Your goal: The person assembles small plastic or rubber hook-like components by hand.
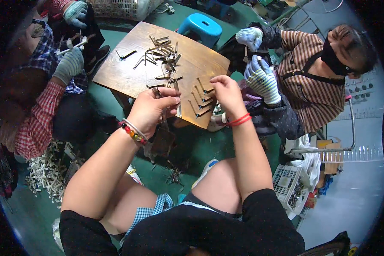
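Note:
My left hand is closed on bent metal strips at the near edge of the wooden table. One strip stands up past its fingertips, and more metal shows below the palm. To the right, my right hand has its fingers curled in beside the far end of a row of V-shaped metal strips. Several lie nested there, with small blue spots at their bends. What the right fingertips pinch is hidden. Beyond my left hand lies a loose pile of similar strips. A single bent strip lies apart at left.
A blue stool stands behind the table. Gloved co-workers handle small parts at left and right. White parts are heaped on the floor at left. A white crate holds small pieces at right.

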A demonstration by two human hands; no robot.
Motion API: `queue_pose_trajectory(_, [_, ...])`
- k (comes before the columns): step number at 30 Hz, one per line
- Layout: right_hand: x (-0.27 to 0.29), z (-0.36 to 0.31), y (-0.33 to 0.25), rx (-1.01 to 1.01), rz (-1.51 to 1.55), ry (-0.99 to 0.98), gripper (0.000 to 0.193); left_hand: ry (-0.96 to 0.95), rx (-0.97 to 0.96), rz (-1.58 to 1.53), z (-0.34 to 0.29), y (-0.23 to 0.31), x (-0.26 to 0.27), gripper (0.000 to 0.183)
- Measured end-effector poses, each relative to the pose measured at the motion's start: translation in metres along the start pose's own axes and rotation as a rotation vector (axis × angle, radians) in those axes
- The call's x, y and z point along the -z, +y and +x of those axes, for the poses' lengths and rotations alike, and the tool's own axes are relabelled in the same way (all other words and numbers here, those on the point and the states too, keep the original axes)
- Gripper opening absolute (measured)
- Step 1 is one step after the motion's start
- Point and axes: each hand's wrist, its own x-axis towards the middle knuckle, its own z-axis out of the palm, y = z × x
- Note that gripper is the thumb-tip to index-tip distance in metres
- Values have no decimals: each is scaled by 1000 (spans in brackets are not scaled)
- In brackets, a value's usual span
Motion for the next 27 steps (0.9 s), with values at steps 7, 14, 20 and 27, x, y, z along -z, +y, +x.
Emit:
queue_pose_trajectory(7, [5,-11,-13,-383,1455,-574,24,-20,-21,10,3,-7,5,14])
queue_pose_trajectory(14, [-4,-22,-26,-366,1518,-454,18,-6,-29,33,2,-7,0,12])
queue_pose_trajectory(20, [-12,-23,-21,-339,1611,-348,11,-10,-39,25,2,-8,0,12])
queue_pose_trajectory(27, [-18,-22,-27,-388,1639,-330,17,7,-45,18,2,-6,1,11])
